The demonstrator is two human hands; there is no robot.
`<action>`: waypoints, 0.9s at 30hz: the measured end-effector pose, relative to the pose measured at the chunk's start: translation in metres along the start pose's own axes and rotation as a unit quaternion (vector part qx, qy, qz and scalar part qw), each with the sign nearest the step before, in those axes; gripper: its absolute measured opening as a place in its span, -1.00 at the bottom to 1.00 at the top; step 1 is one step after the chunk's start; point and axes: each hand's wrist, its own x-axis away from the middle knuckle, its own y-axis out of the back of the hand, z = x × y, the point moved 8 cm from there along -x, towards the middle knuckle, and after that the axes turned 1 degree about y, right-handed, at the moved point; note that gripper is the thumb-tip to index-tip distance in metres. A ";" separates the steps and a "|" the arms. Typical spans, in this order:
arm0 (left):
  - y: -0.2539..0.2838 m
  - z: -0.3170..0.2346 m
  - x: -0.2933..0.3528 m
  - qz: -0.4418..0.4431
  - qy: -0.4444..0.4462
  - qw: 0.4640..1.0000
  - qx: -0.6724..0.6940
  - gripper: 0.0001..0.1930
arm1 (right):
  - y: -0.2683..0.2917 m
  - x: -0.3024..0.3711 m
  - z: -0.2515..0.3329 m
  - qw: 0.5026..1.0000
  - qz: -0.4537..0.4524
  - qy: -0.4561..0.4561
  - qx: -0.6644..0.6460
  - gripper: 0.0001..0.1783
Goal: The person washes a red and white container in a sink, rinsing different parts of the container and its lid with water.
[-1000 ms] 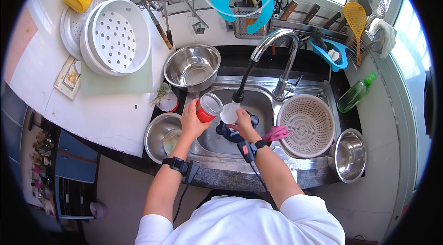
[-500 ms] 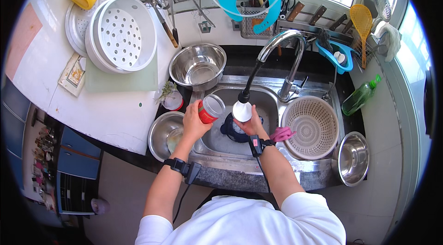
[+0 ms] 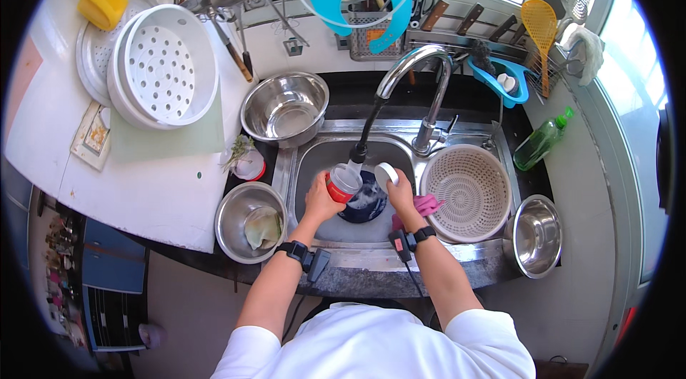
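Note:
Over the sink (image 3: 306, 165), my left hand (image 3: 321, 200) grips a red-labelled jar (image 3: 343, 185) by its side. The jar's open mouth tilts toward the spout, and a stream of water runs into or onto it from the black nozzle of the chrome faucet (image 3: 432, 118). My right hand (image 3: 402, 195) pinches a white round lid (image 3: 386, 177), apart from the jar and turned on edge. Below both hands lies a dark blue object (image 3: 366, 209) in the sink with water and foam about it. A pink cloth (image 3: 429, 204) hangs on the sink's rim beside my right wrist.
A beige colander (image 3: 468, 190) sits right of the sink, a steel bowl (image 3: 537, 236) beyond it. Left stand a steel bowl (image 3: 227, 216) with something pale inside and a larger steel bowl (image 3: 284, 104). A green bottle (image 3: 537, 145) leans at the right wall.
My left hand has brought the jar right, under the nozzle. My right hand has drawn the white lid away from the stream and turned it on edge.

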 end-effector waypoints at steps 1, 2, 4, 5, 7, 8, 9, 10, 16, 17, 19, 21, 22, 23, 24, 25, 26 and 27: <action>-0.013 0.009 -0.006 0.013 0.023 0.999 0.031 -0.06 | 0.012 0.005 -0.005 1.000 -0.001 -0.012 -0.011 -0.56; -0.019 0.012 -0.012 -0.006 0.028 0.998 0.062 -0.05 | 0.024 0.009 -0.009 0.999 -0.003 -0.025 -0.022 -0.57; -0.026 0.015 -0.017 -0.045 0.045 0.990 0.123 -0.03 | 0.053 0.019 -0.004 0.999 -0.036 -0.022 0.010 -0.57; -0.027 0.011 -0.018 -0.083 0.045 0.986 0.134 -0.02 | 0.063 0.023 -0.010 0.998 -0.040 -0.042 0.006 -0.57; -0.042 -0.002 -0.019 -0.023 -0.001 0.991 0.134 -0.03 | 0.077 0.030 -0.018 0.997 -0.038 -0.069 -0.001 -0.58; -0.047 -0.008 -0.021 0.005 -0.026 0.991 0.133 -0.03 | 0.082 0.031 -0.019 0.997 -0.034 -0.076 -0.005 -0.58; -0.043 -0.007 -0.021 -0.009 -0.005 0.990 0.141 -0.02 | 0.086 0.032 -0.019 0.996 -0.029 -0.082 -0.010 -0.57; -0.042 -0.004 -0.022 -0.022 -0.004 0.990 0.139 -0.02 | 0.093 0.034 -0.018 0.996 -0.036 -0.080 -0.010 -0.58; -0.067 0.000 -0.020 0.099 -0.005 0.994 0.050 -0.03 | 0.098 0.040 -0.024 0.996 -0.033 -0.088 -0.009 -0.60; -0.062 0.004 -0.019 0.075 0.020 0.988 0.136 -0.01 | 0.098 0.042 -0.024 0.995 -0.033 -0.091 -0.012 -0.60; -0.053 0.022 -0.028 0.005 0.032 0.984 0.174 -0.01 | 0.098 0.043 -0.024 0.995 -0.038 -0.088 -0.037 -0.61; -0.052 0.016 -0.030 0.032 0.030 0.979 0.198 -0.03 | 0.099 0.042 -0.022 0.993 -0.048 -0.076 -0.078 -0.61; -0.053 0.014 -0.027 0.035 0.020 0.981 0.189 -0.04 | 0.097 0.044 -0.027 0.993 -0.034 -0.089 -0.066 -0.61; -0.054 0.013 -0.026 0.036 0.009 0.983 0.182 -0.05 | 0.096 0.043 -0.028 0.993 -0.020 -0.099 -0.054 -0.61; -0.055 0.012 -0.025 0.037 -0.002 0.984 0.174 -0.06 | 0.095 0.042 -0.030 0.993 -0.007 -0.110 -0.042 -0.61; -0.053 0.026 -0.029 0.013 0.036 0.970 0.240 -0.06 | 0.096 0.041 -0.028 0.993 -0.020 -0.102 -0.057 -0.61; -0.052 0.025 -0.029 0.015 0.030 0.974 0.222 -0.07 | 0.098 0.043 -0.022 0.992 -0.032 -0.096 -0.071 -0.62; -0.051 0.024 -0.032 0.018 0.025 0.979 0.203 -0.07 | 0.099 0.045 -0.019 0.991 -0.045 -0.091 -0.086 -0.63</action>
